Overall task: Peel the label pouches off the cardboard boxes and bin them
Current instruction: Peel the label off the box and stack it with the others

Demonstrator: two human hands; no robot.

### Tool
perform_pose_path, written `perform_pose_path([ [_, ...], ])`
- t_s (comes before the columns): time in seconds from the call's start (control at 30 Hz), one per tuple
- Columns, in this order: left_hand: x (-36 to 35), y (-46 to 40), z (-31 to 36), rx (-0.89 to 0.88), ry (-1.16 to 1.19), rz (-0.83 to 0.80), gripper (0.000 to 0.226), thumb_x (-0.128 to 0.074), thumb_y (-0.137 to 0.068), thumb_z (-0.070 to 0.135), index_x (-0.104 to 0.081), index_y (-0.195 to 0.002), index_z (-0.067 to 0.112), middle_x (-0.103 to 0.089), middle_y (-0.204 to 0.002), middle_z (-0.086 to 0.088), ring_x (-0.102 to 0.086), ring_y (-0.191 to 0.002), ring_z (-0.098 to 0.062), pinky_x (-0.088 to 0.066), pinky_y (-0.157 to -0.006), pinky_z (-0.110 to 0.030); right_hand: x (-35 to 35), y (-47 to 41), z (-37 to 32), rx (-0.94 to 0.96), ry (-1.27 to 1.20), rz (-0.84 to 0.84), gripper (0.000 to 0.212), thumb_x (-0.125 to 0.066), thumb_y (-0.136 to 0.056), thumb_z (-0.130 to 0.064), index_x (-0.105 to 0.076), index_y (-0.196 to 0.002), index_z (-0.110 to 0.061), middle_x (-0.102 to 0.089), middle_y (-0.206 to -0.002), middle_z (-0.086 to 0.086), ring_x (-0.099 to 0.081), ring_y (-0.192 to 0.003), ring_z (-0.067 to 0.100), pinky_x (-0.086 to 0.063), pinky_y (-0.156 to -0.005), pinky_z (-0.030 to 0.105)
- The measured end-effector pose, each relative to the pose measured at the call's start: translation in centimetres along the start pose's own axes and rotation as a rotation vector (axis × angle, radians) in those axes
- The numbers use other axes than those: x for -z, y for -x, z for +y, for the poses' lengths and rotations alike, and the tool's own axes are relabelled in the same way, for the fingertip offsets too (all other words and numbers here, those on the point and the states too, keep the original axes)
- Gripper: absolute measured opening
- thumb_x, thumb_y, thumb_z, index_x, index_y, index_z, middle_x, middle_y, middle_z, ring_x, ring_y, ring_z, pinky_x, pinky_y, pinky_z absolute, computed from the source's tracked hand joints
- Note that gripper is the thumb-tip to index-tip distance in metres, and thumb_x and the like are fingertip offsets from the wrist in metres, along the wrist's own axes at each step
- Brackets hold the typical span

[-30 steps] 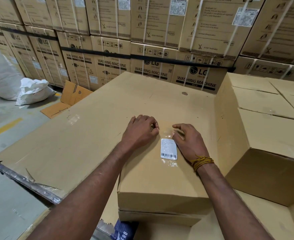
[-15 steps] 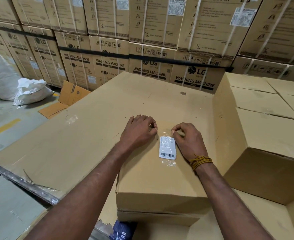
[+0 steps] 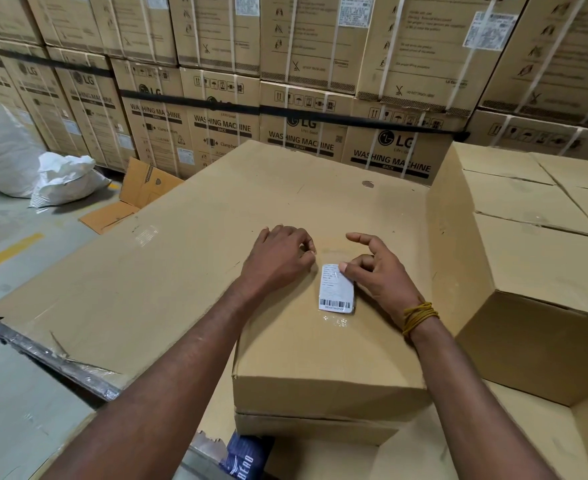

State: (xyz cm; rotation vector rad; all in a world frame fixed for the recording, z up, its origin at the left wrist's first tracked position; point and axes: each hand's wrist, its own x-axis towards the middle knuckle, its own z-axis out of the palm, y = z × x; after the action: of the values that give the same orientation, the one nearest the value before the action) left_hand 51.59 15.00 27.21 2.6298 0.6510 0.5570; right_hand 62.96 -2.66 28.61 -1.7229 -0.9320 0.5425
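The label pouch (image 3: 336, 288), clear plastic over a white barcoded slip, lies on top of the small cardboard box (image 3: 327, 344) directly in front of me. My right hand (image 3: 380, 275) pinches the pouch's upper right corner between thumb and a curled finger; the index finger is extended and raised clear of the box. My left hand (image 3: 278, 259) rests knuckles-up on the box top just left of the pouch, fingers curled under; whether they grip the pouch edge I cannot tell. A yellow thread band (image 3: 419, 317) circles my right wrist.
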Motion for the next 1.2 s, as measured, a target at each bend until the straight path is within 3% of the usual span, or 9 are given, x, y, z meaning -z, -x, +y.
perform_pose_path([
  [0.17, 0.1, 0.0, 0.0, 0.002, -0.003, -0.007, 0.011, -0.050, -0.092, 0.031, -0.058, -0.099, 0.030, -0.061, -0.120, 0.006, -0.045, -0.124, -0.013, -0.020, -0.111, -0.037, 0.1, -0.1, 0.2, 0.008, -0.046, -0.027, 0.057, -0.070, -0.092, -0.019, -0.044, -0.139, -0.034, -0.066, -0.074, -0.004, -0.061, -0.080, 0.009, -0.047, -0.086, 0.027],
  [0.37, 0.3, 0.1, 0.1, 0.011, -0.010, -0.021, 0.011, -0.051, -0.092, 0.031, -0.058, -0.100, 0.030, -0.060, -0.122, 0.005, -0.045, -0.124, -0.013, -0.020, -0.112, -0.037, 0.1, -0.2, 0.4, -0.017, -0.082, -0.006, 0.065, -0.074, -0.089, -0.022, -0.039, -0.143, -0.032, -0.072, -0.080, 0.001, -0.065, -0.086, 0.012, -0.048, -0.090, 0.032],
  [0.5, 0.4, 0.1, 0.2, 0.021, -0.017, -0.034, 0.010, -0.051, -0.092, 0.031, -0.057, -0.099, 0.030, -0.060, -0.123, 0.004, -0.045, -0.125, -0.013, -0.019, -0.112, -0.038, 0.1, -0.2, 0.2, -0.034, -0.127, 0.010, 0.060, -0.074, -0.088, -0.021, -0.044, -0.139, -0.028, -0.074, -0.082, 0.004, -0.067, -0.085, 0.011, -0.049, -0.083, 0.023],
  [0.67, 0.5, 0.2, 0.3, 0.032, -0.026, -0.051, 0.010, -0.050, -0.092, 0.031, -0.057, -0.100, 0.031, -0.059, -0.123, 0.004, -0.044, -0.126, -0.014, -0.020, -0.112, -0.038, 0.3, -0.2, -0.2, -0.058, -0.229, -0.014, 0.042, -0.075, -0.087, -0.014, -0.062, -0.126, -0.014, -0.073, -0.081, 0.008, -0.068, -0.079, 0.009, -0.051, -0.079, 0.023],
  [0.77, 0.6, 0.3, 0.3, 0.019, -0.012, -0.050, 0.010, -0.052, -0.091, 0.030, -0.059, -0.098, 0.031, -0.060, -0.122, 0.003, -0.046, -0.125, -0.016, -0.028, -0.111, -0.038, 0.3, 0.0, -0.3, -0.060, -0.255, -0.029, 0.029, -0.075, -0.086, -0.012, -0.070, -0.114, -0.012, -0.072, -0.081, 0.011, -0.066, -0.079, 0.012, -0.050, -0.080, 0.026],
  [0.87, 1.4, 1.1, 0.8, 0.076, 0.095, -0.041, 0.017, -0.052, -0.095, 0.029, -0.069, -0.100, 0.027, -0.057, -0.128, 0.001, -0.047, -0.125, -0.017, -0.035, -0.105, -0.034, 0.3, 0.1, -0.4, -0.055, -0.272, -0.015, 0.032, -0.076, -0.085, -0.011, -0.068, -0.115, -0.014, -0.071, -0.078, 0.010, -0.066, -0.079, 0.015, -0.052, -0.080, 0.025],
  [1.0, 2.9, 5.1, 2.7, 0.130, 0.344, -0.096, 0.041, -0.037, -0.102, 0.041, -0.075, -0.096, 0.029, -0.054, -0.136, 0.000, -0.043, -0.133, -0.011, -0.020, -0.119, -0.041, 0.5, 0.0, -0.3, -0.048, -0.261, -0.018, 0.044, -0.077, -0.084, -0.012, -0.059, -0.124, -0.020, -0.072, -0.080, 0.010, -0.070, -0.084, 0.017, -0.052, -0.089, 0.030],
  [1.07, 3.1, 7.2, 4.0, 0.134, 0.301, -0.154, 0.042, -0.037, -0.105, 0.046, -0.073, -0.098, 0.027, -0.049, -0.144, 0.003, -0.039, -0.138, -0.011, -0.011, -0.119, -0.034, 0.6, 0.0, -0.3, -0.045, -0.273, -0.024, 0.046, -0.077, -0.085, -0.012, -0.058, -0.126, -0.020, -0.072, -0.080, 0.010, -0.069, -0.083, 0.016, -0.052, -0.090, 0.030],
  [1.2, 1.8, 8.4, 4.7, 0.070, 0.140, -0.205, 0.030, -0.050, -0.098, 0.051, -0.064, -0.099, 0.025, -0.042, -0.153, 0.006, -0.029, -0.146, -0.016, -0.010, -0.121, -0.041, 0.5, 0.1, -0.4, -0.041, -0.278, -0.033, 0.044, -0.076, -0.085, -0.012, -0.059, -0.125, -0.021, -0.071, -0.075, 0.003, -0.067, -0.078, 0.011, -0.050, -0.086, 0.028],
])
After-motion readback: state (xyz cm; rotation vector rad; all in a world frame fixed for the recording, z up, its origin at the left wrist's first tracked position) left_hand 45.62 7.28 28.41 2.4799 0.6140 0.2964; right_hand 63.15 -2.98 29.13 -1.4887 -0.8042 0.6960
